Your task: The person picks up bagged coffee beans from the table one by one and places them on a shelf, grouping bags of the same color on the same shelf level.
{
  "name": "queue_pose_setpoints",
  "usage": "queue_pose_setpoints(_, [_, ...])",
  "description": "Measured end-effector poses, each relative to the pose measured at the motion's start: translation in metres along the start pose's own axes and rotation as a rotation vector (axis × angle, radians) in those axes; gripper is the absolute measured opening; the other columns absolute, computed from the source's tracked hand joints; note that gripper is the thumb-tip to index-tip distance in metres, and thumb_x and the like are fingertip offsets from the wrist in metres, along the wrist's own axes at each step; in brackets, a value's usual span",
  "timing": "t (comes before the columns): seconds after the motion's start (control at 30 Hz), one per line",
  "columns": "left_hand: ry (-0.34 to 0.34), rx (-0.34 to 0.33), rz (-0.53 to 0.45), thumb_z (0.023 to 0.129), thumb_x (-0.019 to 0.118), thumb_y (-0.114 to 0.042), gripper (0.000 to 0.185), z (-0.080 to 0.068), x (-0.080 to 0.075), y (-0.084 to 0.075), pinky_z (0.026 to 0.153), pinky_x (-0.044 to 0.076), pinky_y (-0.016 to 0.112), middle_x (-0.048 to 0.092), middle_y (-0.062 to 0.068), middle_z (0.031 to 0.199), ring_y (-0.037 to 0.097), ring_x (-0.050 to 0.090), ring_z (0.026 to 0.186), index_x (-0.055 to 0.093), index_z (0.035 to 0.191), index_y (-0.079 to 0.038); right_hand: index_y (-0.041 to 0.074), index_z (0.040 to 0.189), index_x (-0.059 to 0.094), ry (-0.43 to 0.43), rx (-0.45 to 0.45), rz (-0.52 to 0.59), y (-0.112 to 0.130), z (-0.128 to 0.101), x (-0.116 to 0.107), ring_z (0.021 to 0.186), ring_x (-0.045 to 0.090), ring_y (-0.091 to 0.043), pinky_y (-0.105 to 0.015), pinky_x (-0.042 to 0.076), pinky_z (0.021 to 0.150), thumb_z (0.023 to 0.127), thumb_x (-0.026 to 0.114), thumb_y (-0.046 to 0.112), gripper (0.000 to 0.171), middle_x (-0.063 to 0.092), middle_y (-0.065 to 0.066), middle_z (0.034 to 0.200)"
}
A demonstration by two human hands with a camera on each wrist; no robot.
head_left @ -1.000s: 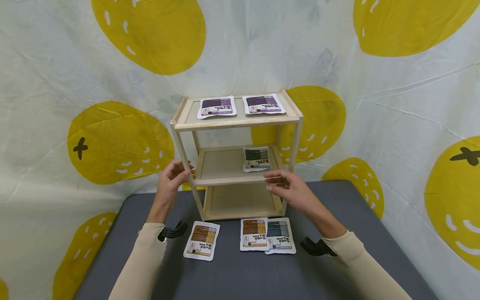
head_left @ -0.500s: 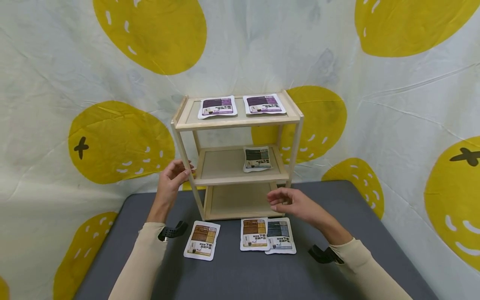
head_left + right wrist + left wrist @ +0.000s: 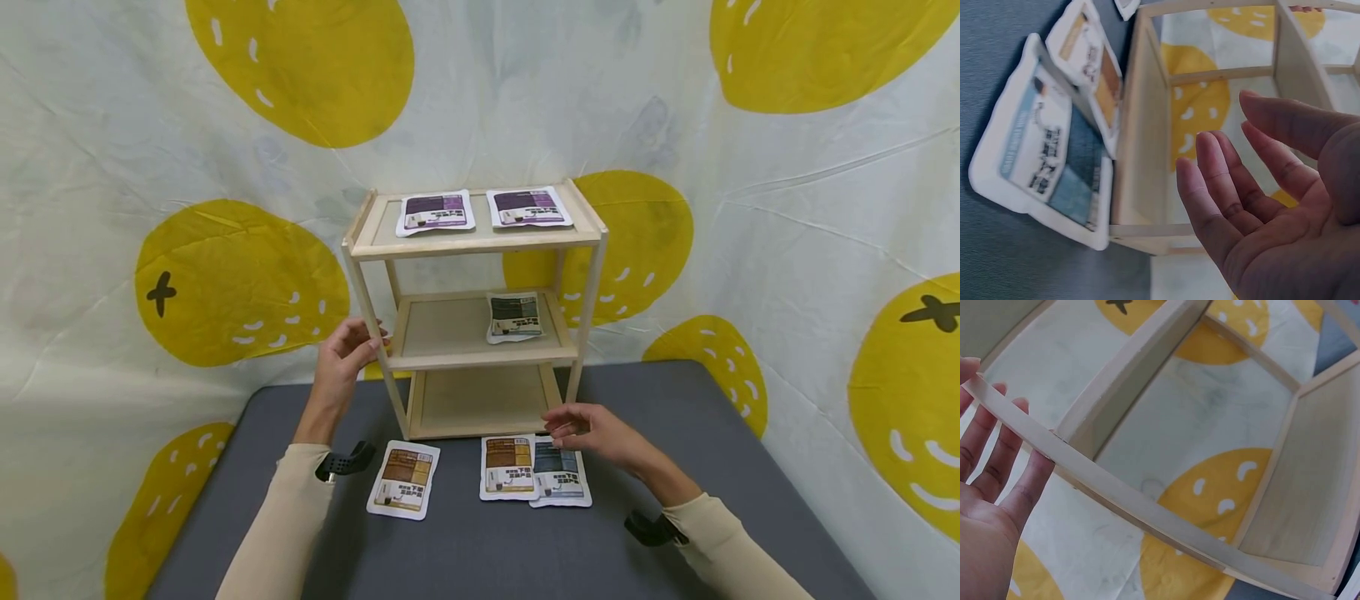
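Observation:
In the head view, a three-tier wooden shelf (image 3: 480, 362) stands on the table. My left hand (image 3: 343, 358) grips its front left post (image 3: 1110, 487), thumb on one side and fingers on the other. My right hand (image 3: 592, 432) holds nothing. Its fingers are loosely bent and apart, overlapping the top of a blue-labelled pouch (image 3: 564, 482) in the head view. A brown-labelled pouch (image 3: 508, 468) lies partly over that blue one's left edge. Another brown pouch (image 3: 405, 480) lies farther left, below the left hand. The right wrist view shows the blue pouch (image 3: 1047, 147) beside the shelf's base.
Two purple-labelled pouches (image 3: 435, 213) lie on the top tier. One dark green pouch (image 3: 514, 317) lies at the right of the middle tier. The shelf stands on a dark grey table (image 3: 480, 550), backed by a pale cloth (image 3: 465, 100) with yellow fruit prints.
My right hand has come down from beside the middle tier to the blue pouch in front of the shelf's base. The left hand stays on the post, and the pouches have not moved.

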State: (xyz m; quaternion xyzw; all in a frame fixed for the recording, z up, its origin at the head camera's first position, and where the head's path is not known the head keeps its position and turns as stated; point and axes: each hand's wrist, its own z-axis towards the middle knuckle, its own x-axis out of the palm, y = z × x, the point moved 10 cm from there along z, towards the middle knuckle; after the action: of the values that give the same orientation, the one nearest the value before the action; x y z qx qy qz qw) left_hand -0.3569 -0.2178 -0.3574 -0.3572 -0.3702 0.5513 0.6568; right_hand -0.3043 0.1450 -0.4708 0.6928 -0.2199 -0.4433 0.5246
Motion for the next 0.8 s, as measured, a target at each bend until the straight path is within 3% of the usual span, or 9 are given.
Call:
queue_pose_setpoints(0.17, [-0.004, 0.001, 0.012, 0.099, 0.063, -0.004, 0.023, 0.0, 0.0, 0.0, 0.085, 0.059, 0.033, 0.066, 0.015, 0.11, 0.033, 0.069, 0.101, 0.064, 0.123, -0.004, -0.002, 0.133, 0.06, -0.032, 0.036, -0.035, -0.021, 0.001, 0.0, 0.115, 0.063, -0.041, -0.041, 0.057, 0.093, 0.093, 0.074, 0.011, 0.045, 0.059, -0.028, 0.134])
queue_pose_setpoints(0.33, [-0.018, -0.002, 0.012, 0.099, 0.064, -0.005, 0.026, 0.0, 0.0, -0.001, 0.084, 0.06, 0.033, 0.063, 0.025, 0.112, 0.035, 0.069, 0.101, 0.061, 0.124, 0.002, -0.007, 0.132, 0.058, -0.103, 0.052, -0.107, -0.039, 0.0, -0.001, 0.115, 0.062, -0.047, -0.047, 0.056, 0.091, 0.089, 0.077, 0.008, 0.05, 0.059, -0.031, 0.132])
queue_pose_setpoints(0.47, [-0.016, -0.001, 0.015, 0.099, 0.064, -0.005, 0.029, -0.001, 0.001, -0.001, 0.083, 0.06, 0.033, 0.065, 0.019, 0.111, 0.036, 0.068, 0.101, 0.059, 0.126, 0.006, -0.007, 0.131, 0.06, -0.211, 0.128, -0.179, -0.054, -0.004, -0.005, 0.112, 0.063, -0.042, -0.049, 0.055, 0.09, 0.085, 0.081, 0.005, 0.052, 0.063, -0.028, 0.128])
queue_pose_setpoints(0.6, [-0.016, -0.002, 0.023, 0.099, 0.064, -0.005, 0.027, -0.002, 0.001, -0.001, 0.084, 0.06, 0.033, 0.066, 0.017, 0.11, 0.036, 0.068, 0.101, 0.061, 0.124, 0.002, -0.004, 0.128, 0.064, -0.314, 0.195, -0.268, -0.064, -0.008, -0.011, 0.109, 0.065, -0.035, -0.051, 0.053, 0.091, 0.079, 0.086, 0.009, 0.056, 0.067, -0.022, 0.123])
queue_pose_setpoints(0.8, [-0.028, -0.002, 0.035, 0.098, 0.065, -0.006, 0.025, -0.001, 0.0, -0.001, 0.084, 0.06, 0.032, 0.066, 0.017, 0.109, 0.036, 0.068, 0.101, 0.062, 0.123, -0.001, -0.007, 0.131, 0.06, -0.357, 0.211, -0.345, -0.079, -0.008, -0.007, 0.098, 0.062, -0.028, -0.044, 0.052, 0.082, 0.073, 0.092, 0.02, 0.071, 0.066, -0.018, 0.112])
